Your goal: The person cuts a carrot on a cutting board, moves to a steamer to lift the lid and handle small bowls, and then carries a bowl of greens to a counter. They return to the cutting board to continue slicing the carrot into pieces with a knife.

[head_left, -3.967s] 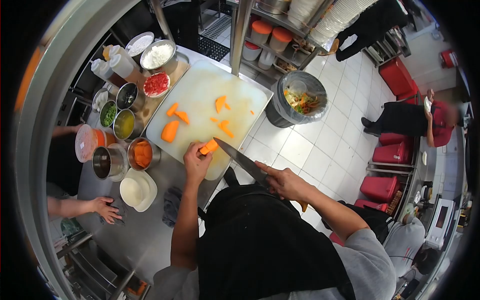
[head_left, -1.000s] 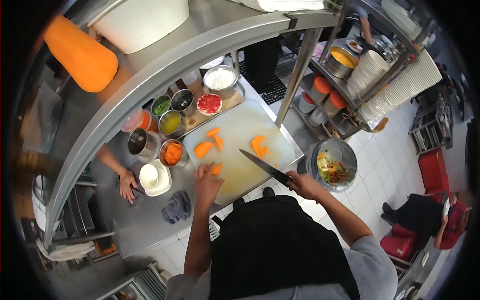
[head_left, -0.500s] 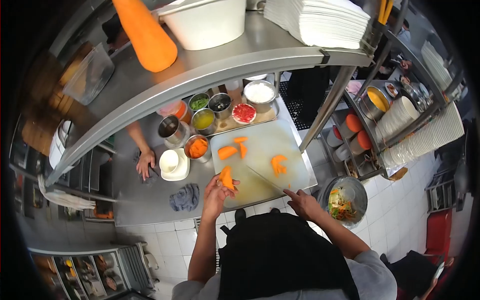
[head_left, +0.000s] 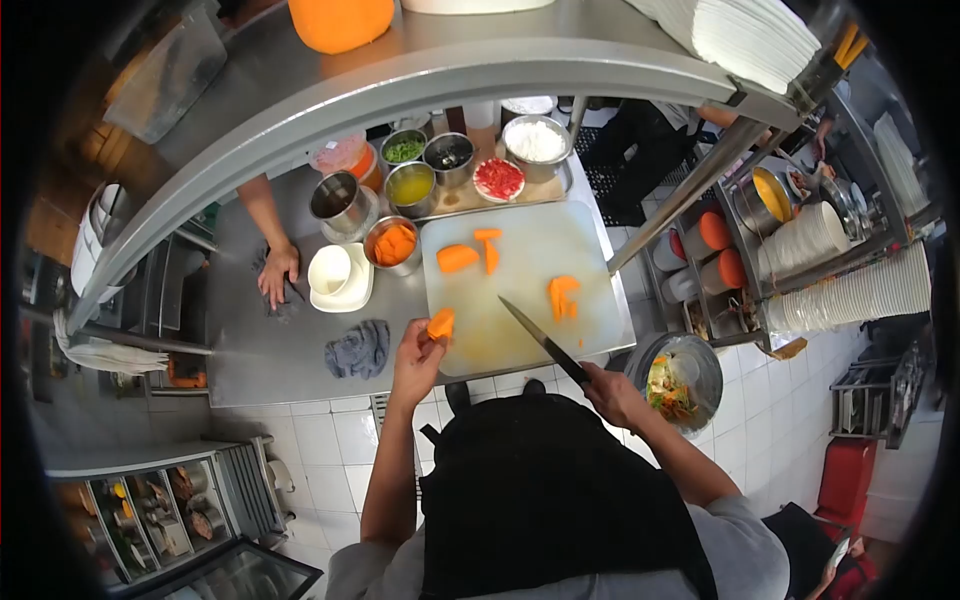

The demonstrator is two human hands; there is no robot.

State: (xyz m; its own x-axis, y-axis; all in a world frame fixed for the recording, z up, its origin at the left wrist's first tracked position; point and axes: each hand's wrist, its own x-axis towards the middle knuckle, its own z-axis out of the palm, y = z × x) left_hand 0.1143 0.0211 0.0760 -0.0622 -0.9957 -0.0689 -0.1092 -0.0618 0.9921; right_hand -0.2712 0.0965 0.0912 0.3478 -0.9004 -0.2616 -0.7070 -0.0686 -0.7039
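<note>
My left hand [head_left: 418, 352] pinches an orange carrot piece [head_left: 441, 323] above the left front edge of the white cutting board [head_left: 520, 345]. In my right hand [head_left: 616, 394] is the handle of a kitchen knife [head_left: 545, 343], its blade pointing away to the left over the board. Carrot chunks [head_left: 458, 259] and smaller carrot pieces [head_left: 491, 255] lie at the board's back left. More cut carrot [head_left: 563, 297] sits on its right side. Left of the board stands a metal container of carrot pieces [head_left: 392, 243].
Another person's hand [head_left: 278, 275] presses a dark cloth on the steel counter [head_left: 250, 365]. White bowls [head_left: 340, 277] and a grey cloth [head_left: 357, 349] lie nearby. An overhead shelf [head_left: 560, 65] spans the back. A bin of scraps [head_left: 690, 365] stands at right.
My left hand and the carrot piece have shifted slightly left. The knife has turned, its blade now showing broader. The view has tilted down, and the other person's hand has slid on the counter.
</note>
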